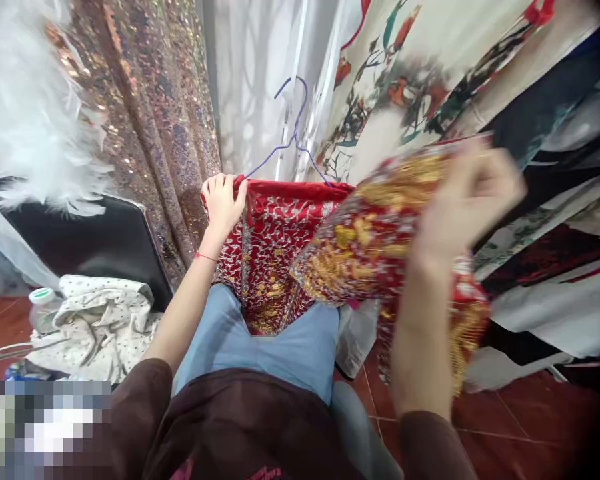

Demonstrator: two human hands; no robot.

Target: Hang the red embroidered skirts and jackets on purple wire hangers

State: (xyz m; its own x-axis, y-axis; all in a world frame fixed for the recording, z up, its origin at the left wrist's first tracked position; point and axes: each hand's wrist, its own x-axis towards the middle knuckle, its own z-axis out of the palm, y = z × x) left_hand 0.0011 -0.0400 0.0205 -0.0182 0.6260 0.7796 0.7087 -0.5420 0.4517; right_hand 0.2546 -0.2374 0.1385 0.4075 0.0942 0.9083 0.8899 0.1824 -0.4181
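Note:
A red garment (285, 227) with silver and gold embroidery hangs before me on a thin purple wire hanger (294, 137). Its upper left corner is gripped in my left hand (224, 200), the fingers folded over the edge beside the hanger's left arm. On the other side, my right hand (473, 193), blurred by motion, is closed on a raised, gold-patterned part of the same red cloth. This lifted part slants across the garment's right side and covers it. More of the cloth hangs down behind my right forearm.
Left stand a sequined curtain (165, 107), white feathers (35, 113), a black chair back (90, 233), a dotted white cloth (105, 320) and a capped bottle (44, 310). Flower-printed fabric (405, 87) and several dark and white garments (545, 293) hang at right, above red floor tiles (520, 413).

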